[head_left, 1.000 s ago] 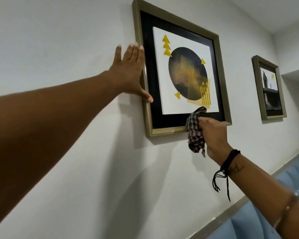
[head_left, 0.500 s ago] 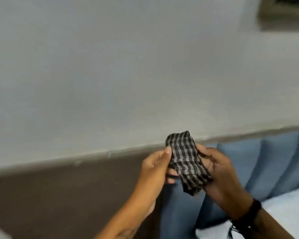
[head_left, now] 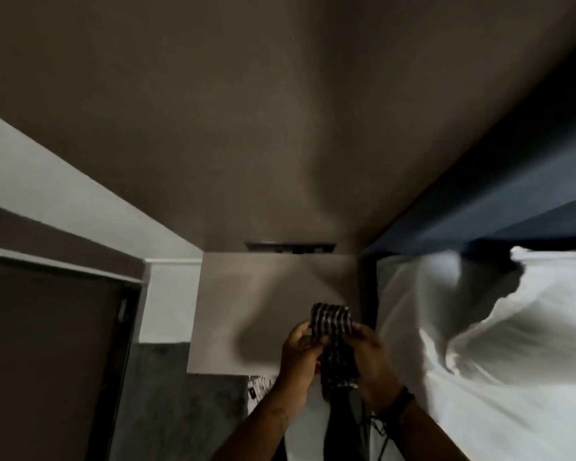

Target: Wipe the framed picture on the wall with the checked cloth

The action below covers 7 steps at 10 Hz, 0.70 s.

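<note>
Half a second ago the camera looked at a pale wall above a brown band with blue padding to the right; now the view has dropped steeply, and the framed picture and pale wall are out of sight. What fills the view instead is a broad grey-brown panel [head_left: 280, 128], a dark doorway [head_left: 47, 344] at lower left, a dark grey floor [head_left: 180, 410], a dark blue padded edge [head_left: 479, 207] running up to the right, and a rumpled white sheet [head_left: 496, 344] below it. The one black-and-white checked cloth [head_left: 335, 341] is in the same two-handed grip as before, low in the centre of the view in front of the person's body, well away from any wall. Both forearms rise from the bottom edge and meet there. The left hand [head_left: 300, 352] curls its fingers around the cloth's left side, thumb near the top edge; the right hand [head_left: 369, 357] closes on the right side, palm turned inward. The cloth stands bunched between them, its upper end poking above the fingertips and its lower part hanging down between the wrists. A dark band with loose cords [head_left: 399, 405] circles the right wrist. Counted: two hands, one cloth, one wristband.
</note>
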### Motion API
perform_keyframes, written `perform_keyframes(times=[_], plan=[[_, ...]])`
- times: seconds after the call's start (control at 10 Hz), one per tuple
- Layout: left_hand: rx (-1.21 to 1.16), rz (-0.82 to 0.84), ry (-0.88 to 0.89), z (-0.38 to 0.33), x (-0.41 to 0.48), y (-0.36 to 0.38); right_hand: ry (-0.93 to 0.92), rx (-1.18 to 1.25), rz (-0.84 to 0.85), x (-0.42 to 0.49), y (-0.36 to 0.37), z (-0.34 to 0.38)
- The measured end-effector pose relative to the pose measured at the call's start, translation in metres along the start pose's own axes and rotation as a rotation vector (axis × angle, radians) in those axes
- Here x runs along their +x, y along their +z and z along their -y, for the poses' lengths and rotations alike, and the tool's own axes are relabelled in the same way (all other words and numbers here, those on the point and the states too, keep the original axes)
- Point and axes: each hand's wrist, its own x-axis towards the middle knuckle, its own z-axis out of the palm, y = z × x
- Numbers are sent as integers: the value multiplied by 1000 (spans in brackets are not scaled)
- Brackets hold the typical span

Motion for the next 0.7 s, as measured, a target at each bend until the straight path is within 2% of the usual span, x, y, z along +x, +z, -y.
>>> perform_keyframes(times=[0.1, 0.3, 0.4, 0.5, 0.7], plan=[[18, -20, -42, 46, 59, -7, 56, -19, -52, 54, -2, -38], [156, -17, 50, 112, 178, -8, -5, -287, -207, 177, -3, -92], [243, 18, 11, 133, 220, -15, 31, -420, -177, 224, -10, -114], [356, 56, -42, 143, 239, -21, 83, -517, -143, 254, -17, -135], [697, 162, 24, 130, 214, -22, 80, -799, -143, 246, -37, -138]])
